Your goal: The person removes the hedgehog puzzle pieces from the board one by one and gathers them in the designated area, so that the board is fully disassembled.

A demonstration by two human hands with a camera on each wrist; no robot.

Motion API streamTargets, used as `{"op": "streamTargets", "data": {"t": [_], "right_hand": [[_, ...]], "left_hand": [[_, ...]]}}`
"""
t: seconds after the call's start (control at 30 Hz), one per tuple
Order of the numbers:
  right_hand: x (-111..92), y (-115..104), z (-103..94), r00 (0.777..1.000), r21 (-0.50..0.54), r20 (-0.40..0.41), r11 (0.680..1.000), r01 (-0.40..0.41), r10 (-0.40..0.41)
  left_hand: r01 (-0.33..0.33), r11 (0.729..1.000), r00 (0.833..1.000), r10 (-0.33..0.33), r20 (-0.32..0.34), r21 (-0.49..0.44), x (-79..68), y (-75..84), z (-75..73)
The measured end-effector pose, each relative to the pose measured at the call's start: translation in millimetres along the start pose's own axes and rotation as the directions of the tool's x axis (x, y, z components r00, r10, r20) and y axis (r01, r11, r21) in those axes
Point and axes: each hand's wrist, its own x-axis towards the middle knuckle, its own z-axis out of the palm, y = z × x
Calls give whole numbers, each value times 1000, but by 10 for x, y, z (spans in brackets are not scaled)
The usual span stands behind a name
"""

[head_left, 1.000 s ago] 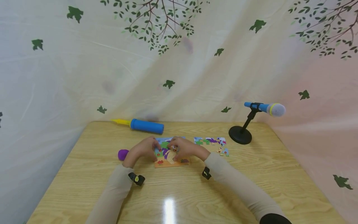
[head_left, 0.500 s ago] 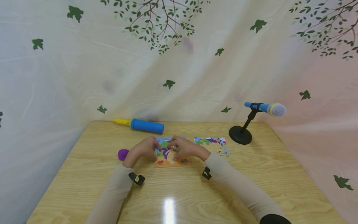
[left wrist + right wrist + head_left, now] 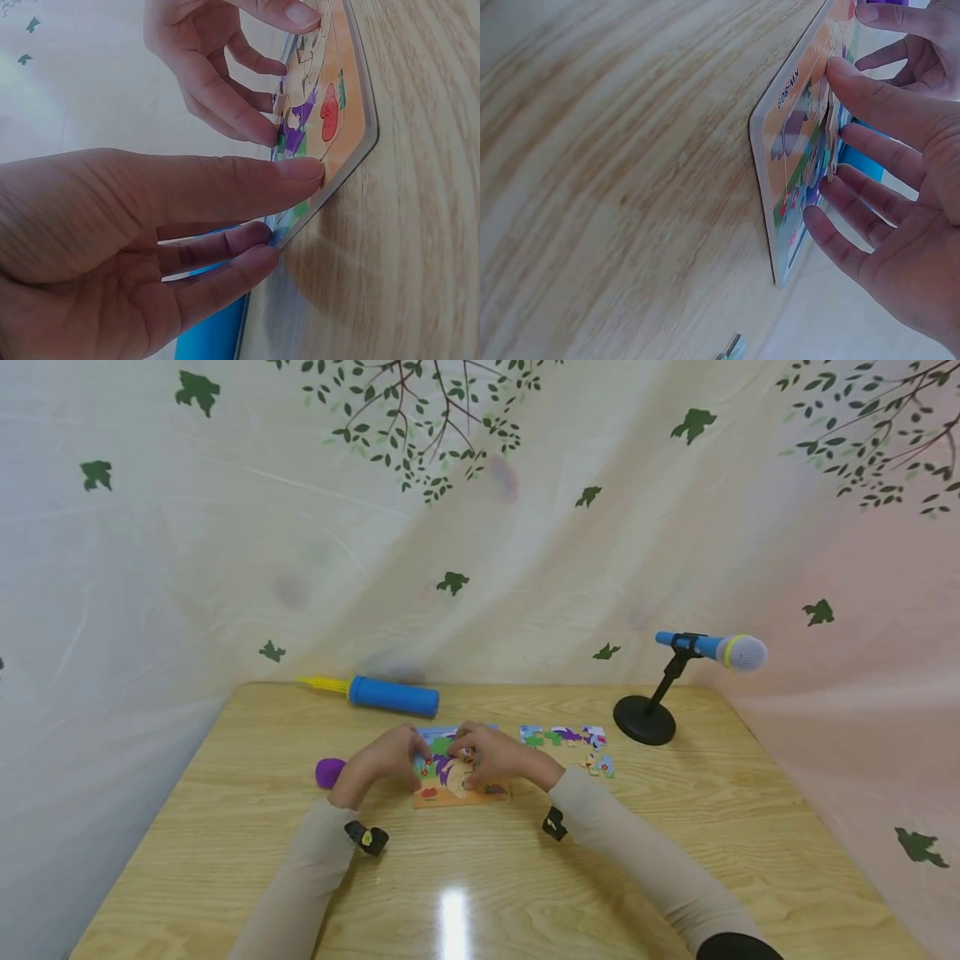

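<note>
Puzzle board (image 3: 450, 799) — loose pieces (image 3: 567, 737) to its right, pump (image 3: 393, 696) behind

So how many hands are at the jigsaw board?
2. The left hand is at the left edge of the jigsaw board; the right hand is over its middle and right side. Both show clearly; I see no others.

A pump (image 3: 393, 696) and a purple ball (image 3: 329, 773) are lying left of a microphone (image 3: 708, 648) resting on its stand (image 3: 645, 720); a curtain (image 3: 345, 602) is hanging behind.
</note>
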Motion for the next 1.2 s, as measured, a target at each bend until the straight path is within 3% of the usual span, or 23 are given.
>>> {"op": "streamTargets", "data": {"t": [0.23,0.83,1.2], "right_hand": [[-11,-16,2,1000,10,-3,1000,5,-5],[-21,-113,-11,998,-59,-43,997,40,-43],[-36,-116,-1,995,-72,-90,996,46,-52]], "left_hand": [[13,999,1000,-13,1,-32,-15,6,-11],[-5,1000,1000,5,3,22,-3,14,-13],[-3,1000,1000,3,-13,-20,-10,-5,4]]}}
